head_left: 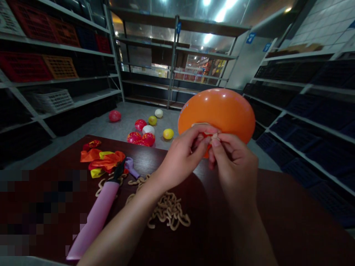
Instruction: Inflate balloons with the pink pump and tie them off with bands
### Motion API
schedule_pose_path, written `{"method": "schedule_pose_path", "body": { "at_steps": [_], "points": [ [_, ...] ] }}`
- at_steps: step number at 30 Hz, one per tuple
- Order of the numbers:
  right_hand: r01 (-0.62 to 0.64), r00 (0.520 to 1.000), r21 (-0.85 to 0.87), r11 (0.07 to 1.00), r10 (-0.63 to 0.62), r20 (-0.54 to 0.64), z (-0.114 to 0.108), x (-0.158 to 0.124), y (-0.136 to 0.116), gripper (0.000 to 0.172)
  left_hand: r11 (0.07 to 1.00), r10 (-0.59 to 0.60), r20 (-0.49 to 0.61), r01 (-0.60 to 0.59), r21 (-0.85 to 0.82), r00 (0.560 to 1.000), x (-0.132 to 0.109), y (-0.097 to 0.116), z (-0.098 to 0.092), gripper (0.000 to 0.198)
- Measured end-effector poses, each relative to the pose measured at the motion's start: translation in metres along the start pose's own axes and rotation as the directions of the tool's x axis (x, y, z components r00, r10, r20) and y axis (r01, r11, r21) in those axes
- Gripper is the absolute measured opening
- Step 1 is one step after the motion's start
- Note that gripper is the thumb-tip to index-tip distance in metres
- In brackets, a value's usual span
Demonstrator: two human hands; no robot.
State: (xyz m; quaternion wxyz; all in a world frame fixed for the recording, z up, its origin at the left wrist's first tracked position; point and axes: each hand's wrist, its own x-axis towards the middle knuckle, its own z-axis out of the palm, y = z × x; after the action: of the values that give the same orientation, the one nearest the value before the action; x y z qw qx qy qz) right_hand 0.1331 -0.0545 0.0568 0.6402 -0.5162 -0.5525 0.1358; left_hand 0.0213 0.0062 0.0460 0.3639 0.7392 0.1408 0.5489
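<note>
Nearest on the dark worktop lie a pink pump and a loose pile of beige links, with limp flat balloons just past the pump's tip. Above the worktop's far edge, the left hand and right hand meet, each grip pinched together on the neck of the orange balloon, which swells behind the fingers. Beyond, inflated balloons sit scattered on the floor. Shelves on the left carry a white basket, a red crate and an orange crate; their contents cannot be seen.
</note>
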Motion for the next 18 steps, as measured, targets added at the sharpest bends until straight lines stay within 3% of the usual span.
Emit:
{"method": "schedule_pose_path", "body": {
  "at_steps": [5,10,13,18],
  "points": [
    [0.09,0.991,-0.157,0.983,-0.105,-0.085,0.003,-0.005,0.007,0.018,0.96,0.157,0.066,-0.168,0.224,0.985,0.001,0.004,-0.008,0.018],
    [0.129,0.982,-0.245,0.961,-0.158,-0.104,0.007,-0.009,0.012,0.014,0.914,0.208,0.094,-0.228,0.335,0.973,0.001,0.006,-0.015,0.015],
    [0.157,0.976,-0.288,0.945,-0.193,-0.099,0.008,-0.01,0.012,0.013,0.907,0.215,0.071,-0.226,0.355,0.974,0.001,0.004,-0.013,0.012],
    [0.202,0.965,-0.422,0.884,-0.253,-0.069,0.008,-0.009,0.01,0.014,0.927,0.145,-0.041,-0.121,0.354,0.989,0.001,-0.006,-0.006,0.01]
  ]
}}
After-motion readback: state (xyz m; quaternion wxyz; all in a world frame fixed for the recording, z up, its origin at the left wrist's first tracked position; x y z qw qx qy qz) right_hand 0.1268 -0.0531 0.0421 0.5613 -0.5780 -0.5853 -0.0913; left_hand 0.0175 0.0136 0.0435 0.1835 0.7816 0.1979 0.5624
